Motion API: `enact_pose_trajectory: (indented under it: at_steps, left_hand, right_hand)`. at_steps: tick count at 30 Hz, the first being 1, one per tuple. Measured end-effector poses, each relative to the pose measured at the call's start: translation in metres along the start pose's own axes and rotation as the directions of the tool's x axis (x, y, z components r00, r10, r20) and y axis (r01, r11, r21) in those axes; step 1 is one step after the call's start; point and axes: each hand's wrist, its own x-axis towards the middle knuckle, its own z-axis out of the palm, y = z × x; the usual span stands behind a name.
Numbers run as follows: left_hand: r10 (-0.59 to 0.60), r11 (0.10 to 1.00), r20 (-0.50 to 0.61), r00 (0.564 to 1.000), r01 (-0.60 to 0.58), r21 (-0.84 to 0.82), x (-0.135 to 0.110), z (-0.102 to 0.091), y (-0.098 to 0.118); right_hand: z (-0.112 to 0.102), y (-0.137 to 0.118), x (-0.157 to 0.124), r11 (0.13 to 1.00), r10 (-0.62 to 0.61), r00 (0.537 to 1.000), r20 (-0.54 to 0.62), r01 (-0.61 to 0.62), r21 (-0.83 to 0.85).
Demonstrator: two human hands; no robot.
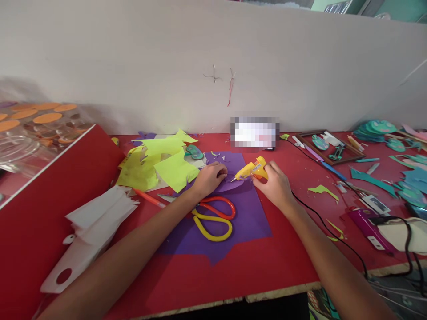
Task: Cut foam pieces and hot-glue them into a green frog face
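Note:
My right hand (pixel 276 184) is closed around a small yellow hot glue gun (pixel 251 170), its nozzle pointing left. The tip sits close to the fingers of my left hand (pixel 211 178). Those fingers are pinched together over a cut purple piece (pixel 231 184); whether they grip it or something smaller cannot be made out. Beneath both lies a large purple foam sheet (pixel 247 222). Scissors (pixel 215 220) with one red and one yellow handle rest on this sheet, below my left wrist, their blades partly hidden by my forearm.
Yellow-green sheets (pixel 176 171) lie left of my hands. A white plastic bag (pixel 96 222) is beside a red panel (pixel 60 186). On the right are a wooden frame (pixel 328 149), teal cutouts (pixel 375 131), a purple power strip (pixel 372 231) and a black cord (pixel 328 215).

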Motion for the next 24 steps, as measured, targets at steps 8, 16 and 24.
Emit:
enact_pose_trajectory:
  at_steps: [8,16,24]
  left_hand:
    - [0.008,1.000,-0.014,1.000,-0.008,-0.002,-0.001,0.001,-0.002]
    - [0.010,0.997,-0.089,0.996,-0.017,-0.080,0.000,0.001,0.000]
    - [-0.082,0.983,-0.147,0.986,0.056,-0.174,0.000,-0.002,0.004]
  right_hand:
    - [-0.001,0.001,0.001,0.999,0.031,0.999,-0.013,-0.031,0.022]
    - [0.000,-0.002,0.001,0.999,0.031,0.999,0.035,-0.033,0.038]
    - [-0.003,0.014,0.005,0.978,0.130,0.987,0.089,-0.143,0.154]
